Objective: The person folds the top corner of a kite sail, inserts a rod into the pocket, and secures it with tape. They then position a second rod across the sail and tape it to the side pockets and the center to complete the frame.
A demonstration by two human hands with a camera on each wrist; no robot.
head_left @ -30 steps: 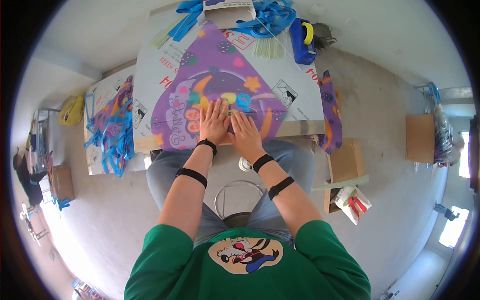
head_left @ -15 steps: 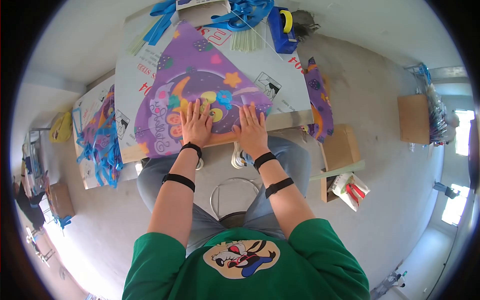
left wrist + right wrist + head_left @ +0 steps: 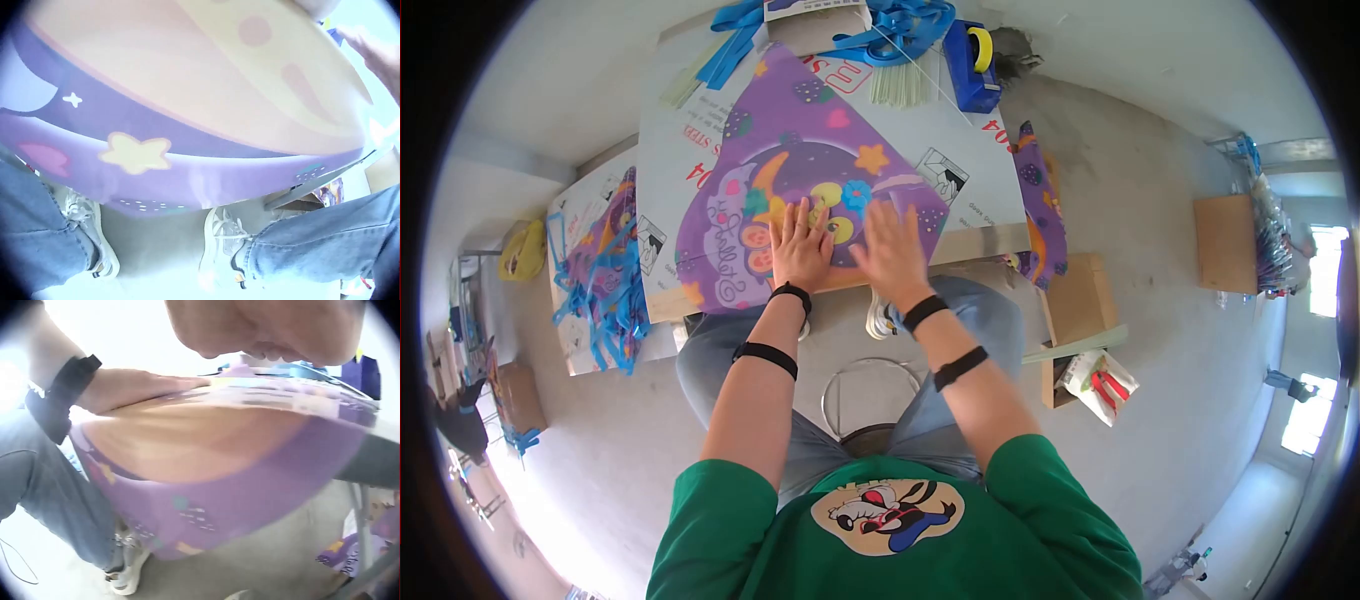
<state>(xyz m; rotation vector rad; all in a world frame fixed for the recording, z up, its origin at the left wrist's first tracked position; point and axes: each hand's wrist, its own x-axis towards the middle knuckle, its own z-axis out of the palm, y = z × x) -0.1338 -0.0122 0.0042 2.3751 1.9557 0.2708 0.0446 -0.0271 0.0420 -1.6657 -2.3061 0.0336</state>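
A purple printed sheet [image 3: 800, 150] with stars, strawberries and a crescent lies on the white-wrapped table; its near edge hangs over the front in both wrist views. Flat on the sheet, the left hand [image 3: 802, 248] rests with straight, spread fingers; the right wrist view also shows this hand [image 3: 134, 387] lying flat. The right hand [image 3: 892, 250], slightly blurred, is over the sheet's right part with fingers extended. In the right wrist view the right hand [image 3: 269, 328] appears raised a little above the sheet. Neither hand holds anything.
Blue ribbons [image 3: 910, 30], a white box [image 3: 815, 30], pale sticks [image 3: 900, 86] and a blue tape dispenser [image 3: 972, 70] stand at the table's back. A purple printed piece [image 3: 1040, 205] hangs at right. Ribboned pieces [image 3: 605, 270] lie on the left table; a cardboard box [image 3: 1080, 300] is at right.
The hands moved apart across the sheet, then the right hand came slightly back toward the left and lifted. The head view has shifted, moving the table leftward in it.
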